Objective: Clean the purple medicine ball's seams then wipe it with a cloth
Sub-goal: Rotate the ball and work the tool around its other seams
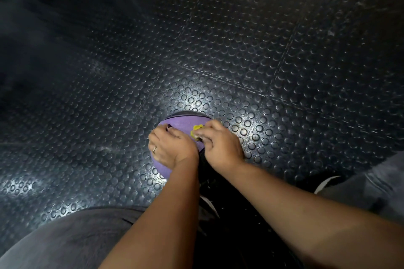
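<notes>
Ball held on the floor, yellow cloth pressed on its top

Ball (175,120) of purple colour is seen low in the middle of the view, resting on a dark rubber floor (240,50) that is covered with round raised studs. A darker band is seen at the far edge of the ball.

The left hand (169,148) is laid on the near left side of the ball. Its fingers are kept close together and are bent only gently along the curve, so the ball is pressed and steadied but not grasped. A ring (154,149) is worn on one finger.

The right hand (220,142) is placed on the near right side. Its fingers are curled and closed on a small yellow cloth (196,130), which is crumpled and is pressed against the top of the ball, just beside the fingertips of the left hand. Most of the cloth is hidden under the fingers.

A knee in grey trousers (65,236) is seen at the bottom left. A black shoe (328,181) with a white sole is seen at the right, on the floor, near the right forearm.
</notes>
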A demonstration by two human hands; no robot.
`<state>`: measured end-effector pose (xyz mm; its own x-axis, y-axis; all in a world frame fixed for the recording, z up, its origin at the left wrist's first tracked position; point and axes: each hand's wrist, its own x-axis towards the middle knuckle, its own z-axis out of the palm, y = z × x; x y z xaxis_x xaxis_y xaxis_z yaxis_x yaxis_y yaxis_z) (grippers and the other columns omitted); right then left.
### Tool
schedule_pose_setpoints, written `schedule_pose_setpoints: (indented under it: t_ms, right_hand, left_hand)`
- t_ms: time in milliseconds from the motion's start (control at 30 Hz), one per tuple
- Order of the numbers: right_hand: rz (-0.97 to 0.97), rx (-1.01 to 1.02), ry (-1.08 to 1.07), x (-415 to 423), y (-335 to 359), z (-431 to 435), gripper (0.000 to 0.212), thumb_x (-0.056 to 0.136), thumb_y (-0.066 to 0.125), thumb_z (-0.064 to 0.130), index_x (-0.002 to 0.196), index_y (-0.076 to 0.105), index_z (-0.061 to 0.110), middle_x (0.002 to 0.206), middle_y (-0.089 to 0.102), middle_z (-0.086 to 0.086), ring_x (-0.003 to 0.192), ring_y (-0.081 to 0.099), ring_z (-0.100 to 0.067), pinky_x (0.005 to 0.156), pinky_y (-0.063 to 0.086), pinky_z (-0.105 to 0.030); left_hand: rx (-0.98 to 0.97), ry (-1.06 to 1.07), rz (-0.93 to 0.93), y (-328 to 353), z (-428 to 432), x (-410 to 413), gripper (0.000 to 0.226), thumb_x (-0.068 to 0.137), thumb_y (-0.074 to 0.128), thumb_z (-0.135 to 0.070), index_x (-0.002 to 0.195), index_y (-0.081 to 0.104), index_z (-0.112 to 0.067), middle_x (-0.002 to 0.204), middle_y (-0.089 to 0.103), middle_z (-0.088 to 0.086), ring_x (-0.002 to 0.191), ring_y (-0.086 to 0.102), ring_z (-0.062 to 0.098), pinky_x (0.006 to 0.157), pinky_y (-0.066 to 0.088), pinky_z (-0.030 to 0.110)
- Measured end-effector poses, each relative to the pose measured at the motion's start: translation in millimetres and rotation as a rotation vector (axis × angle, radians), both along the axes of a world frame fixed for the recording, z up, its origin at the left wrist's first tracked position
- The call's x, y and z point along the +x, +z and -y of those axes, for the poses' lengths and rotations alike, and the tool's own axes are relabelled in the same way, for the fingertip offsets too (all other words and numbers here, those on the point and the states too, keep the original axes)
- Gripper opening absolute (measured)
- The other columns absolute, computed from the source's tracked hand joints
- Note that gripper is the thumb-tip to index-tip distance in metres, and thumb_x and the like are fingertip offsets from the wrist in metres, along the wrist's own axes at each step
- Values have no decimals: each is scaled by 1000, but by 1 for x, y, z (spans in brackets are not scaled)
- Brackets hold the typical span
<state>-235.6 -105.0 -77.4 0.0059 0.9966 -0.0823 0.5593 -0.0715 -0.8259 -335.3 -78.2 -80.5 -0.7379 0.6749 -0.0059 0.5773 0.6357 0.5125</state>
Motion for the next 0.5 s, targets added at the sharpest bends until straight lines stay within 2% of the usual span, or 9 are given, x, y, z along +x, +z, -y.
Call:
schedule_pose_setpoints:
  t_ms: [67, 133, 200, 333, 400, 500]
  right_hand:
    - [19, 75, 86, -3, 2, 3, 30, 83, 58, 9, 99, 75, 29, 99, 61, 7, 82, 61, -22, 68, 47, -30]
    - [-30, 81, 59, -3, -3, -1, 28, 83, 58, 9, 97, 75, 26, 95, 61, 5, 80, 62, -23, 68, 48, -29]
    - [-65, -4, -39, 3, -14, -10, 27, 84, 58, 7, 97, 76, 22, 97, 63, 1, 83, 64, -26, 73, 51, -28]
    - [-38, -212, -140, 22, -38, -16, 26, 87, 58, 5, 104, 74, 17, 110, 65, -5, 95, 64, -26, 77, 43, -18]
    - [-71, -190, -142, 14, -36, -13, 25, 86, 58, 5, 102, 74, 15, 106, 65, -5, 91, 64, -26, 76, 46, -22]
    - [-100, -28, -4, -7, -20, -1, 25, 84, 52, 11, 98, 72, 18, 103, 63, -2, 89, 64, -26, 78, 51, -30]
  left_hand:
    - [-12, 39, 24, 1, -1, -8, 28, 101, 47, -25, 121, 60, -10, 129, 53, 13, 121, 44, 35, 102, 32, 45]
    - [-20, 50, 45, 2, 0, -14, 28, 101, 46, -27, 121, 60, -12, 130, 52, 12, 122, 42, 34, 102, 31, 45]
    - [-27, 44, 54, 3, 2, -16, 27, 101, 46, -27, 120, 59, -12, 130, 52, 11, 123, 42, 32, 102, 31, 45]
    - [-19, 15, 53, 1, 10, -17, 34, 99, 41, -32, 118, 60, -11, 128, 53, 12, 120, 44, 35, 98, 34, 47]
    - [-18, 26, 41, 1, 11, -22, 39, 97, 37, -34, 118, 60, -10, 128, 52, 13, 119, 45, 36, 97, 35, 47]
    - [-40, 103, 68, 3, 6, -31, 30, 102, 44, -27, 121, 59, -9, 131, 50, 13, 121, 43, 35, 99, 33, 46]
